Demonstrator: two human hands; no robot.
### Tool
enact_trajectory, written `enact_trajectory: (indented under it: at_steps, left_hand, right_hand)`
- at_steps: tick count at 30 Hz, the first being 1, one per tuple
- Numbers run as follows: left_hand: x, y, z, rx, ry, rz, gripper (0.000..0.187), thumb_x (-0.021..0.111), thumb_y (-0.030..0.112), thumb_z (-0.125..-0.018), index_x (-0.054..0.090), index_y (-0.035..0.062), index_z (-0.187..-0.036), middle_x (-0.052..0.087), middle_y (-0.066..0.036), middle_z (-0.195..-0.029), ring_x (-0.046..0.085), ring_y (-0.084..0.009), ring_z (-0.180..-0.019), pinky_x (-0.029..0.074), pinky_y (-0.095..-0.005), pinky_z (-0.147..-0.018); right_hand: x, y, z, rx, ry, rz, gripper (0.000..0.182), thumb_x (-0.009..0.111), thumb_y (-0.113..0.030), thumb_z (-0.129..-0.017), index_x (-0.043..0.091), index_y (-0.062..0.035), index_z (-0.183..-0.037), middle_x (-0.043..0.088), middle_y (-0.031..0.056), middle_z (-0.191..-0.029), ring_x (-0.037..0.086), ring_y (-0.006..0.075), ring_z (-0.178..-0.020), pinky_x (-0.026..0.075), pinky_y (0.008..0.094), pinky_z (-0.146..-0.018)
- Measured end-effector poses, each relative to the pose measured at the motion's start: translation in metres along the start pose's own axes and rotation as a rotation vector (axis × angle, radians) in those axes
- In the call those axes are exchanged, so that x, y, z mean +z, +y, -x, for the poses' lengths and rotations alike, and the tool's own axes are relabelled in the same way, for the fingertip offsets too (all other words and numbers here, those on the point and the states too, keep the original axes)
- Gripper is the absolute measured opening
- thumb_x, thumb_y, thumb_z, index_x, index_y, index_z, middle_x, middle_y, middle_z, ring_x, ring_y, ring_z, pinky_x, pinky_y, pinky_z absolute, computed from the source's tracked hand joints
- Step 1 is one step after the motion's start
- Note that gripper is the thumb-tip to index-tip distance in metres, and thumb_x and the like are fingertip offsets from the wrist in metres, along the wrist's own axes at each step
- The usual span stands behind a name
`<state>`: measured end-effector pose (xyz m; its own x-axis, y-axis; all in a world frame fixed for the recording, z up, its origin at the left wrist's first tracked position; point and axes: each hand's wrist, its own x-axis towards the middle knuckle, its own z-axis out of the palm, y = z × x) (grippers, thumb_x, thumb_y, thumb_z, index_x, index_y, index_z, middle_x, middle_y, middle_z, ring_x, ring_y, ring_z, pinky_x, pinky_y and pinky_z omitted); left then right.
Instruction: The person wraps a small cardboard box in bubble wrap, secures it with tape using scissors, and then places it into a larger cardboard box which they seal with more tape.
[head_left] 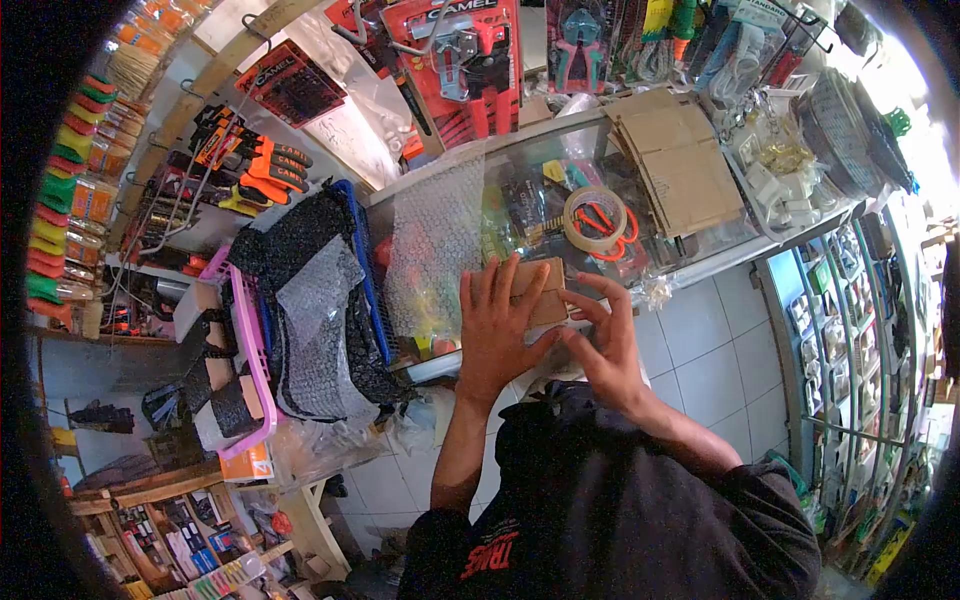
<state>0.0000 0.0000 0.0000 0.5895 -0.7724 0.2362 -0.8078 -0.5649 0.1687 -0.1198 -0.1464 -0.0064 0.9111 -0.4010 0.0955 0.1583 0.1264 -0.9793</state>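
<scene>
A small brown cardboard box (548,304) lies at the near edge of the glass-topped counter. My left hand (497,325) rests flat over its left part, fingers stretched out and spread. At the box's right side is my right hand (606,345), its fingers bent and apart, the tips close to the box edge; whether they touch it is hard to tell. Just beyond stand a roll of tan tape (594,220) and orange-handled scissors (622,243), partly overlapped by the roll. A sheet of bubble wrap (437,230) covers the counter to the left.
Flattened cardboard (680,165) lies at the counter's far right. Left of the counter, a blue basket (368,275) holds black and clear bubble wrap, beside a pink basket (258,350). Packaged tools (455,65) hang above. Tiled floor (705,330) shows to the right.
</scene>
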Motion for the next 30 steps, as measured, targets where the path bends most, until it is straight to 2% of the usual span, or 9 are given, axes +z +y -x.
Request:
enact_trajectory:
  at_steps: [2,5,8,11,17,23,26,30]
  left_hand:
    - [0.001,0.002,-0.001,-0.011,0.025,0.019,0.081,0.068,0.063,-0.089,0.046,0.0271,-0.159,0.043,-0.016,-0.158,0.038,-0.0406,-0.147,0.023,-0.0645,-0.121]
    - [0.007,0.005,0.005,-0.002,0.035,0.061,0.08,0.069,0.062,-0.088,0.049,0.0275,-0.157,0.042,-0.016,-0.158,0.037,-0.041,-0.147,0.019,-0.0647,-0.123]
    - [0.003,0.006,0.005,0.001,0.057,0.081,0.073,0.07,0.06,-0.09,0.054,0.0279,-0.154,0.044,-0.017,-0.157,0.039,-0.0403,-0.146,0.024,-0.0648,-0.121]
    - [0.003,0.004,0.005,0.006,0.045,0.099,0.069,0.07,0.059,-0.091,0.057,0.0275,-0.151,0.044,-0.017,-0.157,0.039,-0.0405,-0.146,0.023,-0.0649,-0.121]
    - [-0.001,-0.003,0.004,0.033,0.029,0.158,0.058,0.071,0.053,-0.092,0.064,0.025,-0.142,0.042,-0.017,-0.159,0.036,-0.0394,-0.15,0.023,-0.0617,-0.123]
    - [0.0,-0.01,0.006,0.097,0.022,0.185,0.047,0.07,0.051,-0.094,0.072,0.0232,-0.131,0.041,-0.016,-0.161,0.034,-0.0384,-0.152,0.023,-0.0606,-0.124]
    - [0.0,-0.011,0.005,0.103,0.018,0.186,0.044,0.071,0.05,-0.094,0.074,0.0231,-0.129,0.041,-0.015,-0.161,0.034,-0.0377,-0.152,0.023,-0.0606,-0.124]
    - [-0.002,-0.01,0.003,0.121,0.022,0.195,0.043,0.074,0.046,-0.093,0.074,0.021,-0.128,0.042,-0.015,-0.162,0.034,-0.0369,-0.153,0.023,-0.0608,-0.124]
  right_hand:
    - [-0.001,0.006,-0.003,0.009,0.058,-0.221,0.065,0.067,0.001,-0.092,0.036,-0.007,-0.148,0.041,0.013,-0.149,0.054,0.0322,-0.134,0.05,0.0433,-0.106]
    - [-0.006,0.0,0.002,0.092,0.103,-0.355,0.065,0.067,0.004,-0.09,0.037,-0.006,-0.147,0.041,0.0139,-0.149,0.056,0.0303,-0.132,0.051,0.0398,-0.103]
    - [-0.009,0.005,-0.001,0.133,0.117,-0.403,0.065,0.066,0.006,-0.09,0.037,-0.0061,-0.147,0.044,0.0139,-0.147,0.057,0.0296,-0.131,0.051,0.0381,-0.102]
    - [-0.013,0.005,-0.006,0.178,0.125,-0.434,0.064,0.065,0.006,-0.091,0.037,-0.0064,-0.147,0.047,0.0135,-0.145,0.059,0.0298,-0.129,0.051,0.0379,-0.102]
    - [-0.021,0.009,-0.009,0.122,0.17,-0.312,0.054,0.06,0.003,-0.094,0.042,-0.0043,-0.144,0.051,0.0149,-0.143,0.06,0.0307,-0.13,0.048,0.0375,-0.105]
    - [-0.025,0.01,-0.011,0.077,0.063,-0.324,0.053,0.06,0.003,-0.096,0.042,-0.0038,-0.145,0.048,0.0138,-0.146,0.054,0.0319,-0.139,0.043,0.0385,-0.111]
    - [-0.02,0.011,-0.01,0.027,0.028,-0.193,0.057,0.063,-0.003,-0.098,0.037,-0.0026,-0.149,0.046,0.0123,-0.149,0.054,0.0284,-0.139,0.043,0.0385,-0.109]
    - [-0.019,0.007,-0.01,-0.011,-0.038,0.067,0.061,0.066,-0.006,-0.097,0.035,-0.0004,-0.15,0.046,0.0139,-0.148,0.055,0.0278,-0.138,0.042,0.0413,-0.112]
